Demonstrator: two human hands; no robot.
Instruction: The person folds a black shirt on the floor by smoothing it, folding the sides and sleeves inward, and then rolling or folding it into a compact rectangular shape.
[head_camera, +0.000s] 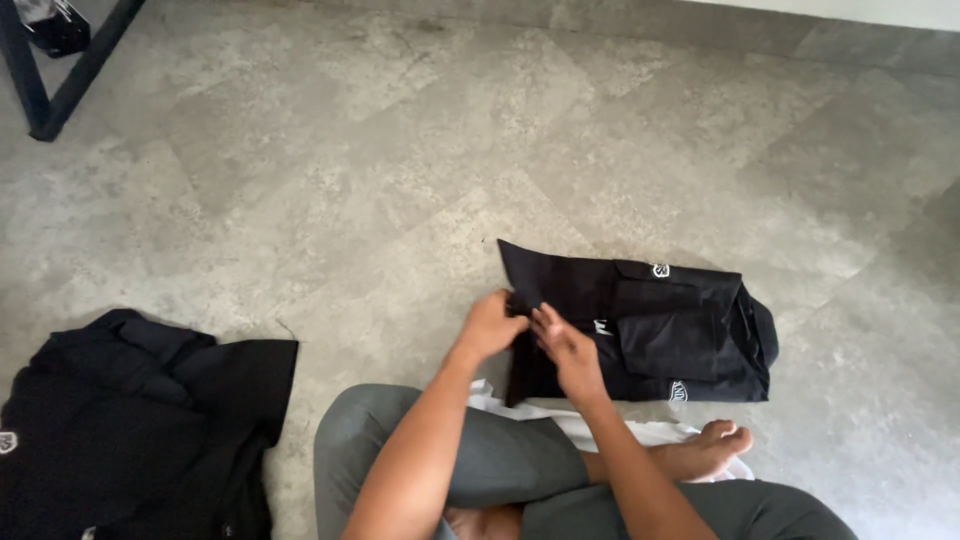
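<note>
A folded black garment with small white marks lies on the grey floor in front of me. My left hand pinches its near left edge, fingers closed on the cloth. My right hand rests right beside it, fingers pressing and gripping the same edge of the fabric. Both forearms reach out over my crossed legs in grey trousers.
A pile of black clothing lies at the lower left. A white cloth sits under my legs, beside my bare foot. A dark metal furniture leg stands at the top left. The floor is grey stone tile.
</note>
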